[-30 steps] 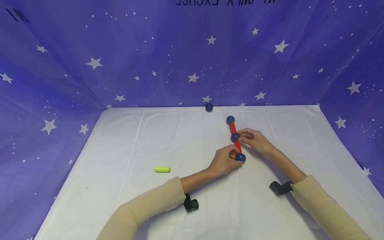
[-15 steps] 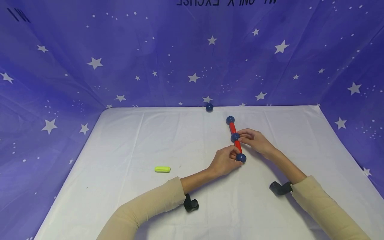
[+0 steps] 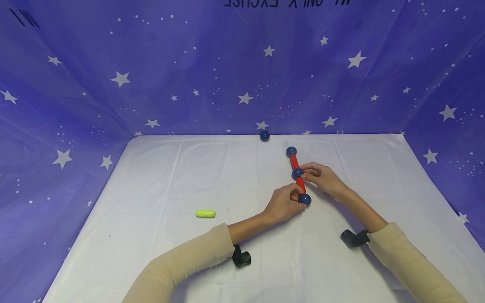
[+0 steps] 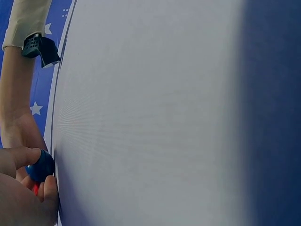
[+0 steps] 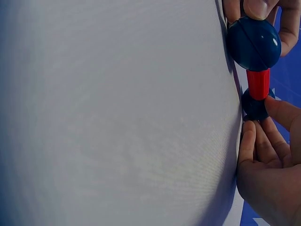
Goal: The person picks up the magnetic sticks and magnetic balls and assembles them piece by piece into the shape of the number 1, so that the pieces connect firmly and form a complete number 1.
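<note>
In the head view, two red rods and several blue balls make one straight chain on the white cloth. The far ball point(image 3: 291, 152) joins the far red rod point(image 3: 294, 161), then come the middle ball point(image 3: 297, 173), the near red rod point(image 3: 300, 184) and the near ball point(image 3: 305, 200). My left hand point(image 3: 283, 204) pinches the near ball, thumb on the near side and fingers toward the rod. With thumb and fingertips, my right hand point(image 3: 326, 180) holds the middle ball from the right. The right wrist view shows the near ball point(image 5: 254, 43) large, the red rod point(image 5: 258, 84) behind it.
A loose blue ball point(image 3: 265, 136) sits at the table's back edge, beside the purple starry curtain point(image 3: 212, 75). Left of my left hand lies a yellow-green rod point(image 3: 205, 213). Black wrist cameras point(image 3: 354, 238) jut from both sleeves, close above the cloth.
</note>
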`<state>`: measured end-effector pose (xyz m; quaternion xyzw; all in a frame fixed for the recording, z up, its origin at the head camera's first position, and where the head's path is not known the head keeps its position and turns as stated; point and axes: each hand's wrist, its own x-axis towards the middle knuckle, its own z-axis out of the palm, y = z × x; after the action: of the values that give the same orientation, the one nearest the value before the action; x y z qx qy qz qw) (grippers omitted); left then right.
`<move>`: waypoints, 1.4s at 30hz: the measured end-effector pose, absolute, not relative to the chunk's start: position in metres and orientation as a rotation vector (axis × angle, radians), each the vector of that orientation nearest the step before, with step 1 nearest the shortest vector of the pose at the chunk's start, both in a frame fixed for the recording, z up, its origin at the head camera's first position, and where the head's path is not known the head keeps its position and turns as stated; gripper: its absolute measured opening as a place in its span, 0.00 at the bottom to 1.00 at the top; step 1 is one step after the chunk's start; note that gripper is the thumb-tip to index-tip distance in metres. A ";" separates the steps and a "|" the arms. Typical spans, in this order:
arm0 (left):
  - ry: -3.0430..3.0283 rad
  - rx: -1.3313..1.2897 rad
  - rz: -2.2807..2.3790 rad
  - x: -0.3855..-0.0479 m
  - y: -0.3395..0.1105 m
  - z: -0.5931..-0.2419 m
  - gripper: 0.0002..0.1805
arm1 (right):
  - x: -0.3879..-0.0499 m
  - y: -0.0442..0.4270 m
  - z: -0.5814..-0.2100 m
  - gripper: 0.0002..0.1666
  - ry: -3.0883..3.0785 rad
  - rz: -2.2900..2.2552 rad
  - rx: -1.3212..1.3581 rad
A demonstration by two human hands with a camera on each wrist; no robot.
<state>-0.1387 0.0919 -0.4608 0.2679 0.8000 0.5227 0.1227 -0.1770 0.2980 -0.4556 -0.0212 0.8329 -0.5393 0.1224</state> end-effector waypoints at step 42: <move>2.339 0.896 1.436 -0.124 -0.006 -0.432 0.25 | -0.178 0.297 -0.454 0.25 2.447 -1.541 -0.033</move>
<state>-0.1245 -0.0063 -0.4324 0.3080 0.8035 0.4933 0.1270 -0.1780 0.2973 -0.4537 -0.0112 0.8395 -0.5287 0.1246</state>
